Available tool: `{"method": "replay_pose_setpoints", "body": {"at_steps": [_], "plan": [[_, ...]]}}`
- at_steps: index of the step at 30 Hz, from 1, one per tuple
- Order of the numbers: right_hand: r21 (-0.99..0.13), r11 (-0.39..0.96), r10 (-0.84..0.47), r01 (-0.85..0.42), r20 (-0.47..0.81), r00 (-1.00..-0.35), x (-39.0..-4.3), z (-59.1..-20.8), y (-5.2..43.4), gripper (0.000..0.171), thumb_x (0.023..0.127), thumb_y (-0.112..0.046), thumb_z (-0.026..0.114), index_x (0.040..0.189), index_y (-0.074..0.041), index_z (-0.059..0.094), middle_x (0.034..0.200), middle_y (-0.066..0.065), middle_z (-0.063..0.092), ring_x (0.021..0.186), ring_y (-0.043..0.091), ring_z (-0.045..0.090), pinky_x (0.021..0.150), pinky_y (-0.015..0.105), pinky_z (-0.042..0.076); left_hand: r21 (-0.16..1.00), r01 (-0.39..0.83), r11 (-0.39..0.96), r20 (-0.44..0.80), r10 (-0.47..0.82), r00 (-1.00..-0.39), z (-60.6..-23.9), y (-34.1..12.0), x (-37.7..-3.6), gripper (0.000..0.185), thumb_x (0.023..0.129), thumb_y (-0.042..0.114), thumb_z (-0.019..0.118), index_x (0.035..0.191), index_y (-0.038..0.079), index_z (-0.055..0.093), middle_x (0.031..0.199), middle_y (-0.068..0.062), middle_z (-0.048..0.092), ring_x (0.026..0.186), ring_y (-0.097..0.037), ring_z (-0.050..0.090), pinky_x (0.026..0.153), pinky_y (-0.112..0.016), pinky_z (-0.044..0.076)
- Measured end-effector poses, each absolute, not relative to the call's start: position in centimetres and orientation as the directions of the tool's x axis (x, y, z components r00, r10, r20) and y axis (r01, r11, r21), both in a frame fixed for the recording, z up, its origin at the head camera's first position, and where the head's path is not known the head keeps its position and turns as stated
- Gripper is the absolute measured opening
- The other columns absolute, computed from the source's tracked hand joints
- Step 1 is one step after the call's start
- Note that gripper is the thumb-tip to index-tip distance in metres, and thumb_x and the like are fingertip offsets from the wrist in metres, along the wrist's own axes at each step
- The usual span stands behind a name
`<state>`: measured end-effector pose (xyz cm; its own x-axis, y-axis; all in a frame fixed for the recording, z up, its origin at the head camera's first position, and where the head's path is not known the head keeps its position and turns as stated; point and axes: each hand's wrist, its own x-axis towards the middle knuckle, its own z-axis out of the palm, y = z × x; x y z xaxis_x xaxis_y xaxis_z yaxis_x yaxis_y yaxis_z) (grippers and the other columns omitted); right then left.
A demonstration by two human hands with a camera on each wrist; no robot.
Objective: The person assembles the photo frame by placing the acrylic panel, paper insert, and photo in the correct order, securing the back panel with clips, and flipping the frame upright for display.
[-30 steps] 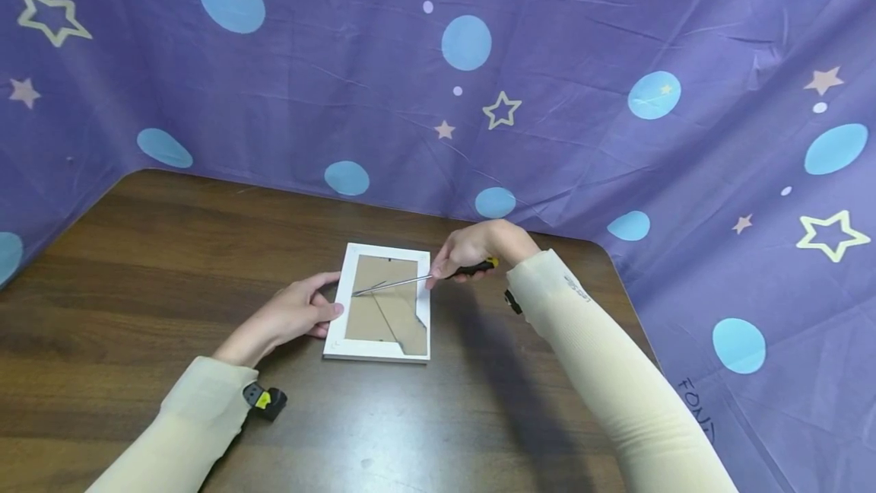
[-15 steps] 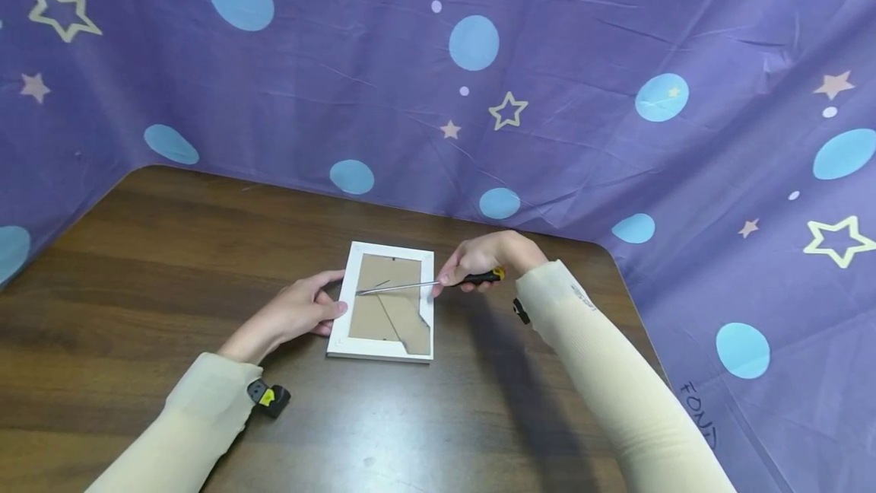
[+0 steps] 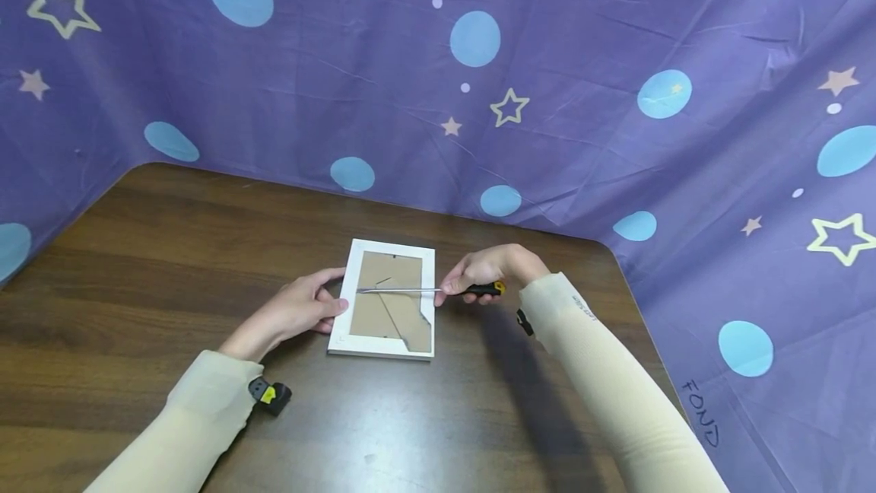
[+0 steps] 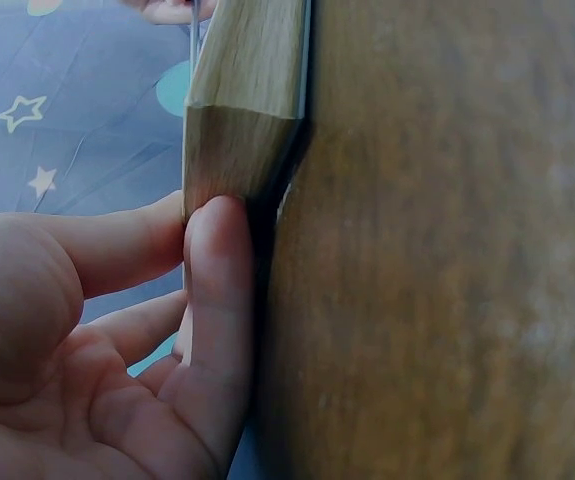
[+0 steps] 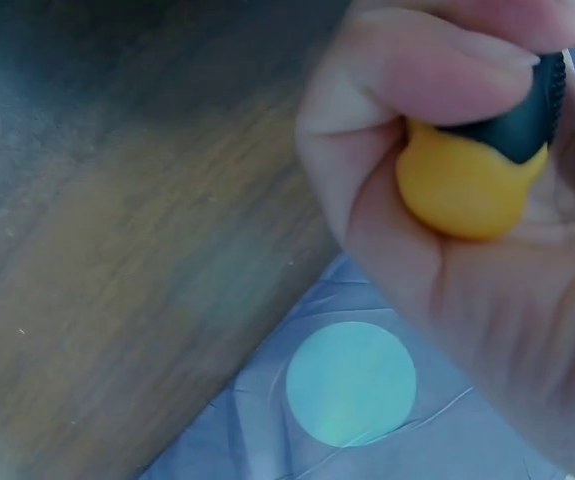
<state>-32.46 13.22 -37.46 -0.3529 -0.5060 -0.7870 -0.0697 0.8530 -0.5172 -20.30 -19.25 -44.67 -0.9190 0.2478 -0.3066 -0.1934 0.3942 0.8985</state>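
Observation:
A white picture frame (image 3: 347, 326) lies back side up on the table, its tan backing board (image 3: 372, 314) showing. My left hand (image 3: 301, 306) pinches the frame's left edge; in the left wrist view, thumb and fingers (image 4: 219, 290) press on its wood-coloured side. My right hand (image 3: 479, 272) grips a screwdriver by its black and yellow handle (image 5: 467, 185). The metal shaft (image 3: 404, 291) reaches across the backing, its tip at the left inner edge of the frame. A thin dark piece (image 3: 384, 281) sticks up near the tip. Whether the tip touches it, I cannot tell.
The brown wooden table (image 3: 205, 249) extends around the frame. A purple cloth (image 3: 383, 82) with stars and dots hangs along its back and sides. Small dark camera mounts (image 3: 271, 395) sit on both wrists over pale sleeves.
My right hand has come down toward the near side and slightly right, so the screwdriver lies more level across the frame. The left hand keeps its hold; the head view shifts a little.

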Motion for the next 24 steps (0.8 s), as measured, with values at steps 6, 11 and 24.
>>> {"method": "replay_pose_setpoints", "body": {"at_steps": [6, 11, 24], "plan": [[-0.547, 0.837, -0.52, -0.037, -0.77, -0.371, -31.9, -38.2, 13.7, 0.033, 0.111, -0.039, 0.055, 0.129, -0.022, 0.076, 0.072, -0.002, 0.048, 0.056, 0.009, 0.042, 0.049, 0.023, 0.037, 0.897, -0.198, 0.395, -0.311, 0.247, -0.918, -44.6, -19.2, -20.3, 0.072, 0.104, 0.01, 0.067, 0.165, -0.001, 0.03, 0.101, -0.018, 0.067, 0.079, -0.02, 0.068, 0.071, -0.032, 0.064], [-0.575, 0.813, -0.561, -0.087, -0.735, -0.382, -31.3, -38.1, 13.8, 0.034, 0.113, -0.037, 0.052, 0.13, -0.019, 0.075, 0.072, -0.002, 0.047, 0.055, 0.01, 0.042, 0.049, 0.023, 0.036, 0.906, -0.183, 0.381, -0.292, 0.25, -0.923, -44.7, -19.2, -20.2, 0.071, 0.104, 0.007, 0.067, 0.164, -0.003, 0.03, 0.1, -0.018, 0.067, 0.079, -0.019, 0.068, 0.071, -0.032, 0.065], [-0.615, 0.786, -0.595, -0.065, -0.723, -0.35, -31.2, -38.3, 14.1, 0.035, 0.114, -0.036, 0.049, 0.131, -0.018, 0.073, 0.07, -0.002, 0.044, 0.053, 0.01, 0.038, 0.048, 0.023, 0.033, 0.911, -0.201, 0.36, -0.299, 0.24, -0.924, -44.6, -19.1, -20.1, 0.071, 0.104, 0.007, 0.067, 0.164, -0.001, 0.031, 0.1, -0.017, 0.067, 0.078, -0.019, 0.068, 0.072, -0.032, 0.065]]}}
